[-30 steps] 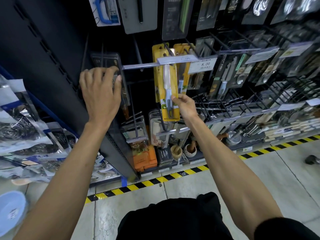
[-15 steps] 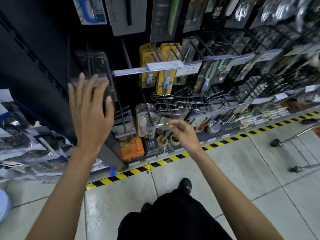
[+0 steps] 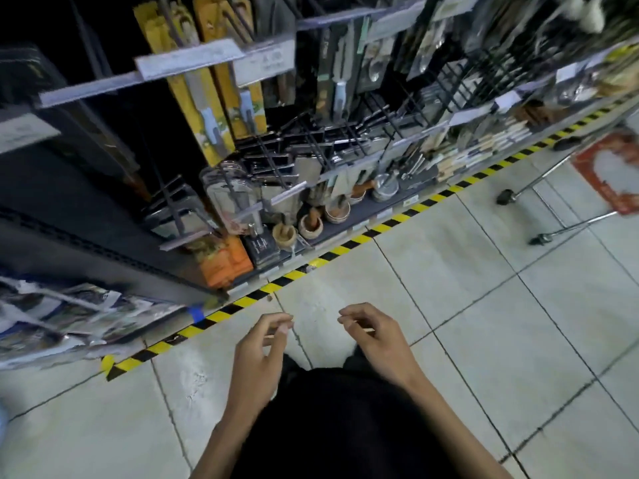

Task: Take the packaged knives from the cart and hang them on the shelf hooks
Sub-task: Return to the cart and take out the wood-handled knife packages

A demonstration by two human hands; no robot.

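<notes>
Yellow packaged knives [image 3: 207,98] hang on the shelf hooks at the upper left, behind grey price strips [image 3: 188,58]. Both of my hands are low over the floor, well away from the shelf. My left hand [image 3: 257,350] hangs with loosely curled fingers and holds nothing. My right hand [image 3: 375,337] is also loosely curled and empty. At the right edge I see the cart [image 3: 553,198] only by its metal legs and wheels; its contents are out of view.
A dark shelf unit [image 3: 86,209] holds knives, utensils and wooden mortars [image 3: 313,226] on the bottom board. Yellow-black tape [image 3: 345,248] marks the floor in front of it. A red sign [image 3: 612,167] is at the right. Grey tiled floor lies below.
Both hands came down from the shelf to waist height, empty. The yellow knife pack stays on its hook. The view has tilted down and right, showing the cart legs.
</notes>
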